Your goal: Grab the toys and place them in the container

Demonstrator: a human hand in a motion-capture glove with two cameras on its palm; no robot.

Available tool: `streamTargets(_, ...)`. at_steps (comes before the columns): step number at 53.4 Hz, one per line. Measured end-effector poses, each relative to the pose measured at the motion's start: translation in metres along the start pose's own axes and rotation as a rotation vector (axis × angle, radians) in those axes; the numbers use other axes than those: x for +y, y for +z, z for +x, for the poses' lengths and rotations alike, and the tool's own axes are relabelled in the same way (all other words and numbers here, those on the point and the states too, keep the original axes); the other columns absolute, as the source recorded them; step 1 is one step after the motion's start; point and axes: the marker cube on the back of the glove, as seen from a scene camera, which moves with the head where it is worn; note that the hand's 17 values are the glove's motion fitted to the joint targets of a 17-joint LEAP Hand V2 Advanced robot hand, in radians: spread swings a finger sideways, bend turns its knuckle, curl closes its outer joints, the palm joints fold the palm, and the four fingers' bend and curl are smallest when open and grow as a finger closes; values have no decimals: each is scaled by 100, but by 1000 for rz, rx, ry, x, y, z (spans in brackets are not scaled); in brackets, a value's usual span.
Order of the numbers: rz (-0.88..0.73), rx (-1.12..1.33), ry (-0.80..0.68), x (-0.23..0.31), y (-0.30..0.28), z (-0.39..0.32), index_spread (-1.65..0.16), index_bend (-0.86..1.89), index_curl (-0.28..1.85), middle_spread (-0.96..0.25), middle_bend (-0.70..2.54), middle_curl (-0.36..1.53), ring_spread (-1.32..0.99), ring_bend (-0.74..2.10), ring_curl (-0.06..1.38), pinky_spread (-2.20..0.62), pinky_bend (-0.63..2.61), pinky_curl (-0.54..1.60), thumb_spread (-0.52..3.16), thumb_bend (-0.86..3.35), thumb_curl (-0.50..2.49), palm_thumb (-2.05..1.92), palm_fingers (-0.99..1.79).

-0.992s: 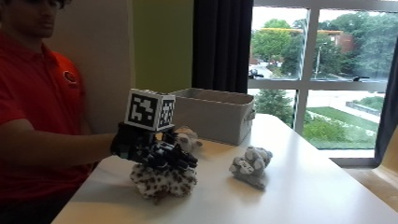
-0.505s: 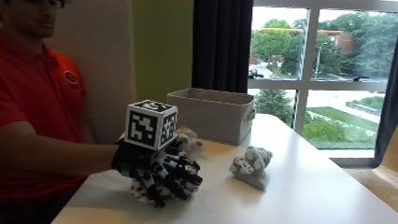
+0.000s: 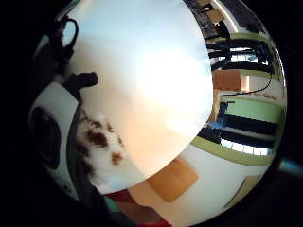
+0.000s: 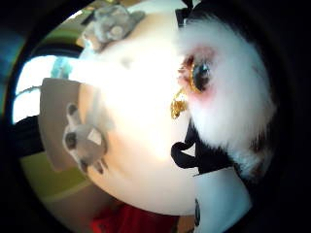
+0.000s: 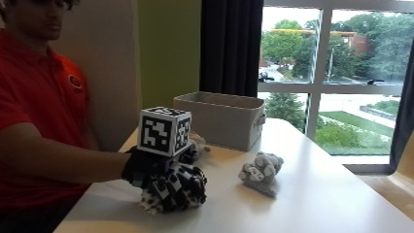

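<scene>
- Change since half a second ago: gloved right hand (image 5: 155, 171) has settled lower onto the spotted plush toy (image 5: 173, 193), which is now largely covered by the fingers; a second ago the hand sat higher and the toy's pale body showed plainly beneath it.
- Grip: fingers curl over and around the spotted plush toy; toy appears to rest on the worktop (image 5: 323, 199), not yet lifted.
- Bearing on task: judged as grasp being completed; lift and carry to the container (image 5: 223, 118) remain.
- Spotted plush toy: white long-pile fur with dark brown patches, amber glass-like eye and a small gold trinket seen in the thumb-side palm view; soft, should compress under the fingers.
- Grey plush toy (image 5: 261, 171): short curly pile, lumpy, lying on the worktop well apart from the hand.
- Third plush toy (image 5: 196, 144): pale, partly hidden behind the hand, just in front of the container.
- Container: grey fabric bin, rectangular, open top, at the worktop's far side.
- Worktop: smooth, white, glossy.
</scene>
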Motion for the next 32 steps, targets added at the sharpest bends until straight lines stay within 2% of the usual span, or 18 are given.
streamTargets(5, 55, 13, 18, -4, 1, 1, -46, 14, 17, -34, 29, 25, -41, 107, 41, -40, 116, 41, 136, 12, 39, 43, 77)
streamTargets(14, 145, -41, -1, -13, 5, 11, -46, 17, 19, -42, 49, 34, -45, 106, 42, -45, 100, 36, 106, 12, 53, 58, 105)
streamTargets(15, 141, -50, -7, -14, 5, 12, -45, 15, 19, -42, 45, 33, -46, 103, 41, -45, 101, 36, 107, 11, 52, 58, 97)
streamTargets(16, 136, -60, -14, -15, 4, 14, -46, 21, 21, -42, 55, 38, -44, 110, 45, -45, 96, 35, 100, 10, 55, 57, 118)
streamTargets(17, 131, -71, -21, -17, 4, 15, -47, 22, 21, -43, 58, 38, -44, 110, 44, -46, 95, 35, 97, 8, 55, 56, 121)
streamTargets(24, 108, -133, -47, -20, -1, 12, -47, 29, 26, -43, 74, 48, -42, 116, 47, -47, 87, 34, 83, 2, 61, 53, 127)
streamTargets(32, 143, -127, -110, -13, -29, -27, -45, 40, 33, -41, 89, 56, -39, 120, 49, -47, 82, 34, 75, -1, 67, 51, 126)
